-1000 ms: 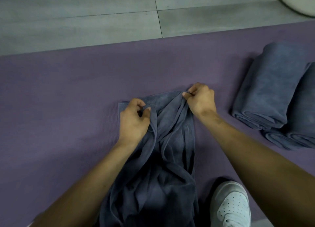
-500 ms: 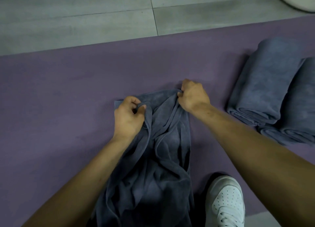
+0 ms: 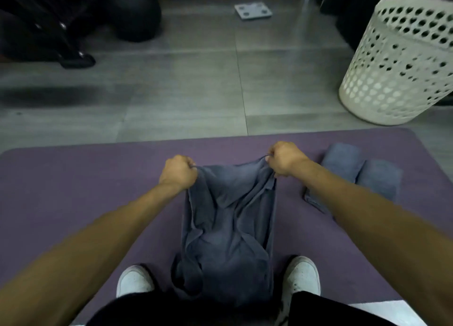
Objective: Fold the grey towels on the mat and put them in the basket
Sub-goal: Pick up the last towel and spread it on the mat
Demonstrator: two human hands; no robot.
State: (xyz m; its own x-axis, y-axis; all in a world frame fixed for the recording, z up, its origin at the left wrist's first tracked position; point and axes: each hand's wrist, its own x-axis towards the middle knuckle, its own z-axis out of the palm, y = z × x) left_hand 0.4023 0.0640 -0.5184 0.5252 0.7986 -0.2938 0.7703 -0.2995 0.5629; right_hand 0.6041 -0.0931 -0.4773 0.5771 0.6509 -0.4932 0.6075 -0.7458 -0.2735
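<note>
A crumpled grey towel [image 3: 228, 230] hangs between my two hands over the purple mat [image 3: 81, 186], its lower part bunched between my white shoes. My left hand [image 3: 178, 172] grips the towel's upper left corner. My right hand [image 3: 285, 158] pinches the upper right corner. Two folded grey towels [image 3: 355, 171] lie side by side on the mat to the right, partly hidden by my right forearm. The white perforated basket [image 3: 402, 66] stands on the floor beyond the mat's far right corner.
Grey floor tiles stretch beyond the mat. A black bag or chair base [image 3: 73, 24] sits at the far left. A small grey square plate [image 3: 253, 11] lies on the floor at the back. My white shoes [image 3: 300, 281] rest on the mat's near edge.
Both hands have lifted the towel's top edge off the mat and pulled apart, spreading it. My view has risen and pulled back, bringing the basket and far floor into sight.
</note>
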